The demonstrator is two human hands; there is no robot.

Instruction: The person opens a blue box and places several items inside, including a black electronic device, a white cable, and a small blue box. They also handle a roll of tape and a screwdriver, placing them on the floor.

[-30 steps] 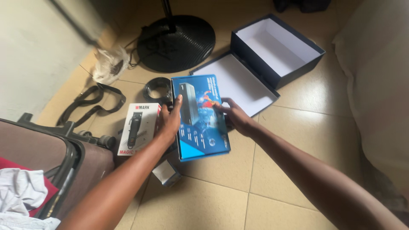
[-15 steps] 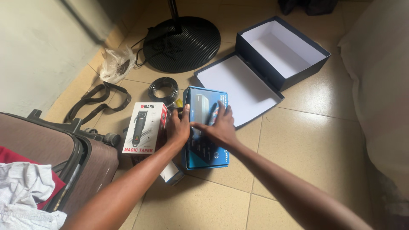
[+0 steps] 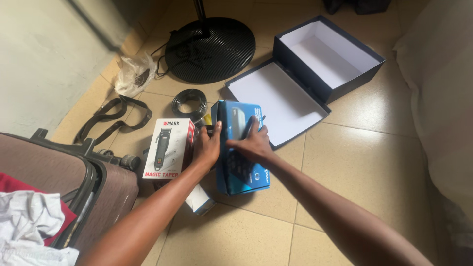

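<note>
One blue box (image 3: 241,148) lies mid-frame; left hand (image 3: 208,146) grips its edge, right hand (image 3: 250,143) presses flat on top. One white box (image 3: 169,148) left, one open black box (image 3: 325,54) upper right, one suitcase (image 3: 64,192) lower left.
</note>
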